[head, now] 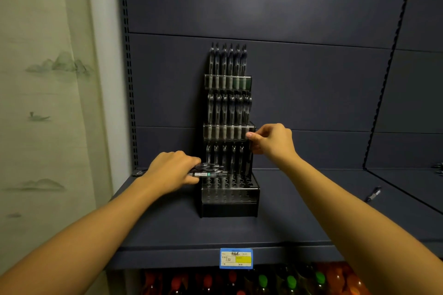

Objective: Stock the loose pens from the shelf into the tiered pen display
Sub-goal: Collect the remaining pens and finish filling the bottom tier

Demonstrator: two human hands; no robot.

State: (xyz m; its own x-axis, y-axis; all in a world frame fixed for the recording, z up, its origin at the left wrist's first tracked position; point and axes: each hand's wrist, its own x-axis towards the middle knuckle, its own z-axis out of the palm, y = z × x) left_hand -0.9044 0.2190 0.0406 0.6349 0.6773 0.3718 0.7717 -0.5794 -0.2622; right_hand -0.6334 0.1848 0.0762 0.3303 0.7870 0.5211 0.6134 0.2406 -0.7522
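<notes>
Left hand clamps my bundle of pens beside the tiered pen display on the shelf; right hand pinches one pen at its third tier.

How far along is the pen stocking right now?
Top two tiers of the pen display look full. In hand: the left hand holds a bunch of pens, and the right hand is slotting a pen into the third tier's right end. Left: the front holes and one loose pen on the shelf.
</notes>
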